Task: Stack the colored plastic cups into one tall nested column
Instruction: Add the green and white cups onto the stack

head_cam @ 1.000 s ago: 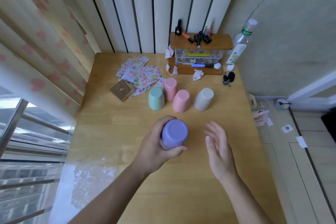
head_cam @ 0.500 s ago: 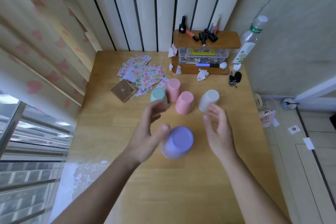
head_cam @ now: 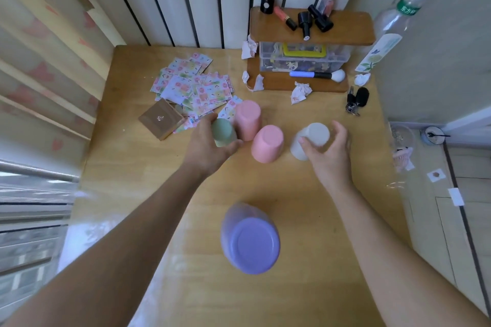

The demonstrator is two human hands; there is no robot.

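Note:
A purple cup [head_cam: 251, 240] stands upside down on the wooden table [head_cam: 279, 194], near me, with no hand on it. Farther back stand several upturned cups in a row. My left hand [head_cam: 210, 143] wraps around the green cup [head_cam: 222, 135] at the left end. Beside it are two pink cups, one behind [head_cam: 248, 118] and one in front [head_cam: 267, 143]. My right hand [head_cam: 328, 151] curls around the white cup [head_cam: 310, 139] at the right end, thumb and fingers on its sides.
Patterned cards [head_cam: 194, 85] and a small brown box [head_cam: 161, 119] lie behind the green cup. A wooden shelf [head_cam: 310, 25] with nail polish bottles and a clear bin stands at the back. Keys [head_cam: 356, 101] and crumpled paper [head_cam: 300, 91] lie near it; a water bottle [head_cam: 393, 24] leans right.
My left hand let go of the purple cup and reached forward to the green cup. My right hand moved forward onto the white cup. The purple cup now stands alone.

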